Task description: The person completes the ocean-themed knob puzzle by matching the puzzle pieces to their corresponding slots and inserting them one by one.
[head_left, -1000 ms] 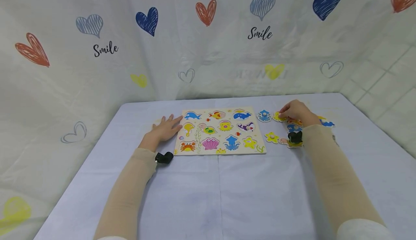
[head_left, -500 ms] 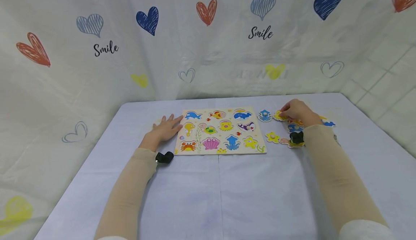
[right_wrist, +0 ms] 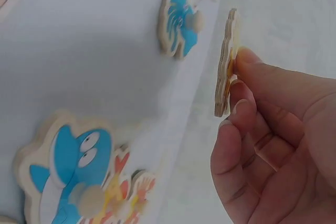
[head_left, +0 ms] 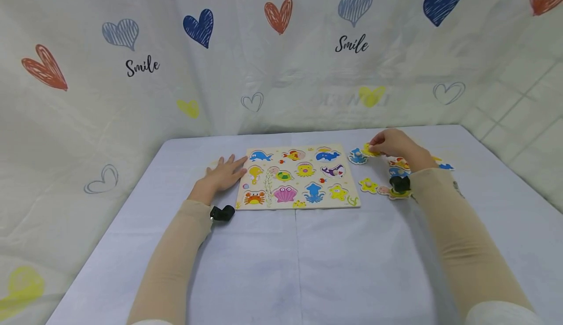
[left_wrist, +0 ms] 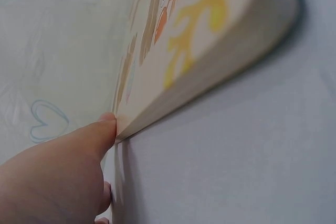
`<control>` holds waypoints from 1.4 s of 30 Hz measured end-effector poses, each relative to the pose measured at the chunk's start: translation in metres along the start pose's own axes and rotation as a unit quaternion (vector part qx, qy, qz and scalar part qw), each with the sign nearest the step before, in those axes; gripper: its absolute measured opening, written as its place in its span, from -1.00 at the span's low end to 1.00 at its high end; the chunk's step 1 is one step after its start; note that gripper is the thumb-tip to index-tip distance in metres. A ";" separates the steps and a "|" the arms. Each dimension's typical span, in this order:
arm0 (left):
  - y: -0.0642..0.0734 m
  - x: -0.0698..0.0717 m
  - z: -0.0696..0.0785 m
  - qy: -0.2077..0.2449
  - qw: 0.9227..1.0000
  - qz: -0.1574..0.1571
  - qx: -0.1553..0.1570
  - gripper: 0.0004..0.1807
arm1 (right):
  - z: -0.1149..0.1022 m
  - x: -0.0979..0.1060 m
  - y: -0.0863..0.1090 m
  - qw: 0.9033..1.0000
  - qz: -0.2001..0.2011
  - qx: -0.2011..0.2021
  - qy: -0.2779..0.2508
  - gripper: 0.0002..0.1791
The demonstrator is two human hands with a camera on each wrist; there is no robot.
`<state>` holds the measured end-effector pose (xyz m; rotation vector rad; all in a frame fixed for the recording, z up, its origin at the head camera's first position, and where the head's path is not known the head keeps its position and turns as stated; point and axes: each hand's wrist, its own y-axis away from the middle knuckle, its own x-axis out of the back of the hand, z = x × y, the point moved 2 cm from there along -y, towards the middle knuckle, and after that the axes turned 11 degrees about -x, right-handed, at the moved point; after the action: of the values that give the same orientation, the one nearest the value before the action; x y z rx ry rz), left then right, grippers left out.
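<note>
Where heart-printed sheeting [head_left: 290, 61] backs the table [head_left: 259, 261], my left hand [head_left: 221, 174] lies spread. My right hand [head_left: 397, 144] pinches a piece [right_wrist: 226, 66].

The yellow wooden piece [right_wrist: 226, 66] is pinched by the fingertips of the right hand [head_left: 396, 144]. It is thin, with a wavy outline, and in the right wrist view it stands nearly upright, with its edge toward the camera. The pale wooden board [head_left: 323, 206] lies flat between the two hands and shows colourful sea animals; the left hand [head_left: 223, 174] touches its left edge.
</note>
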<state>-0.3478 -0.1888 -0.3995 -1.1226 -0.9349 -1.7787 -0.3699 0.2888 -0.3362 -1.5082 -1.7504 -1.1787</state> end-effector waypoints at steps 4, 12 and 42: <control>-0.001 -0.001 -0.001 0.001 1.000 -0.002 -0.002 -0.32 | -0.015 -0.003 0.004 1.000 0.005 0.020 -0.003 -0.65; -0.002 0.000 -0.003 0.001 1.000 -0.004 -0.004 -0.32 | -0.045 -0.013 0.010 0.999 0.014 0.045 -0.006 -0.67; -0.003 -0.001 -0.003 0.003 1.000 -0.002 -0.001 -0.31 | -0.103 -0.065 0.007 0.996 -0.023 0.091 -0.011 -0.79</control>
<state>-0.3509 -0.1899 -0.4020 -1.1169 -0.9332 -1.7844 -0.3626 0.1667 -0.3404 -1.3851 -1.8610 -0.9989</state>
